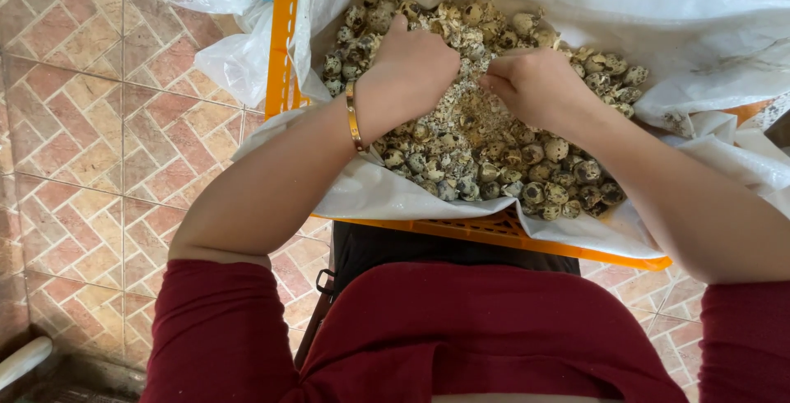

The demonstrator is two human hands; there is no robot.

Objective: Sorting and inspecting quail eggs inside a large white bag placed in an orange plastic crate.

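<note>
Speckled shell is what the fingers work in: the right hand (533,82) is curled, its fingertips pinched together on what looks like one small egg or a bit of its shell, though the piece itself is too hidden to be sure. The left hand (414,66) lies knuckles-up with its fingers bent down into the heap; whether they grip anything I cannot tell. Both hands meet near the middle of the pile of quail eggs (485,140), where broken shell flakes gather, while whole mottled eggs lie thick toward the near edge of the orange crate (502,230). A white sack (387,193) lines that crate and drapes over its rims. A gold bangle (352,117) sits on the left wrist. Judging by this, light fingertip pressure suits best, since these shells look thin. The crate stands on a brick-patterned tiled floor (99,140).
</note>
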